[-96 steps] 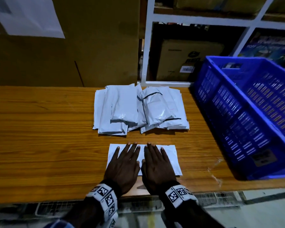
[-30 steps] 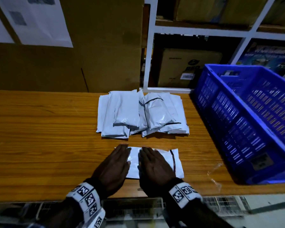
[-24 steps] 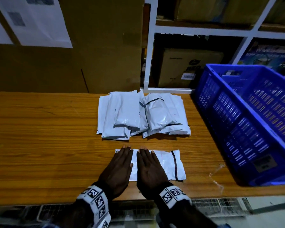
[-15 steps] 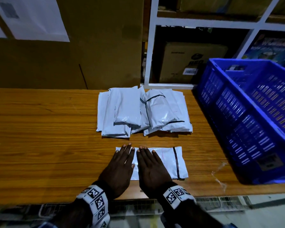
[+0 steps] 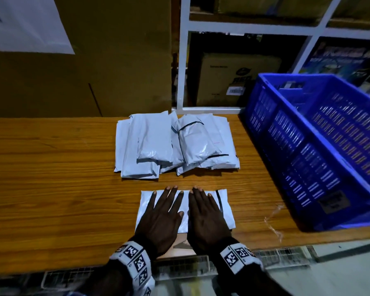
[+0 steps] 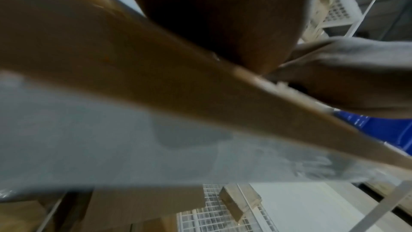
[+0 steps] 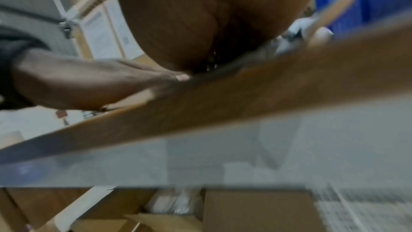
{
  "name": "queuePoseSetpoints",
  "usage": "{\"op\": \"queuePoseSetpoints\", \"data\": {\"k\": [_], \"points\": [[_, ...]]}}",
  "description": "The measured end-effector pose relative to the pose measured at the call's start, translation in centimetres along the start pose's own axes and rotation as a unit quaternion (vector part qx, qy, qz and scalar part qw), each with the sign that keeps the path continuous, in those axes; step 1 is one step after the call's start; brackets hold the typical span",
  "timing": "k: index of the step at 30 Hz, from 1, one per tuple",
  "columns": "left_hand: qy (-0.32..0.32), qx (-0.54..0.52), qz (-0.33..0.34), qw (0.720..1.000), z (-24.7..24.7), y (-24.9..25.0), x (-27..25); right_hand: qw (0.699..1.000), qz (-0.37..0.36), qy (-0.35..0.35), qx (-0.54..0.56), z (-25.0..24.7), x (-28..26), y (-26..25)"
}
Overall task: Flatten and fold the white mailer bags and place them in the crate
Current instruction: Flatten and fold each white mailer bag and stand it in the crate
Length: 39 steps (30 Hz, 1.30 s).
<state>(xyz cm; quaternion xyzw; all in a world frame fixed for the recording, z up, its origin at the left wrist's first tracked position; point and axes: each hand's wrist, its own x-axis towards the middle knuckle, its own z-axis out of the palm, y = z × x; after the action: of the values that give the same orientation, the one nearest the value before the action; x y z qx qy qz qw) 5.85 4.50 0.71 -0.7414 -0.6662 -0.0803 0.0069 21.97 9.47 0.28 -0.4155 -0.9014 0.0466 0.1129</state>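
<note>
The left hand (image 5: 159,218) is laid flat, fingers straight, on the white mailer bag (image 5: 225,210) at 6 o'clock on the table (image 5: 51,189). The right hand (image 5: 205,216) is pressed flat beside it. The stacked bags (image 5: 175,144) are seen at 12 o'clock, the blue crate (image 5: 320,146) at 2 o'clock.

The head camera looks down and forward over the table (image 5: 51,189). Both wrist cameras sit close under its edge, each catching the opposite hand.
</note>
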Motion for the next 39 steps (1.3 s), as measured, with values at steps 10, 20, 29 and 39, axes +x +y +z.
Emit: {"op": "queuePoseSetpoints", "data": {"k": [10, 20, 29, 39], "points": [[0.008, 0.017, -0.007, 1.0, 0.5, 0.9, 0.4, 0.999, -0.031, -0.006, 0.02, -0.4, 0.1, 0.4], [-0.008, 0.004, -0.004, 1.0, 0.0, 2.1, 1.4, 0.999, 0.004, -0.032, 0.003, -2.1, 0.0, 3.0], [0.011, -0.001, 0.007, 1.0, 0.4, 2.4, 1.4, 0.995, 0.026, -0.047, 0.082, -1.6, -0.2, 3.1], [0.002, -0.01, 0.027, 1.0, -0.1, 4.2, 2.5, 0.993, 0.067, -0.039, 0.091, -2.3, 0.2, 4.7]]}}
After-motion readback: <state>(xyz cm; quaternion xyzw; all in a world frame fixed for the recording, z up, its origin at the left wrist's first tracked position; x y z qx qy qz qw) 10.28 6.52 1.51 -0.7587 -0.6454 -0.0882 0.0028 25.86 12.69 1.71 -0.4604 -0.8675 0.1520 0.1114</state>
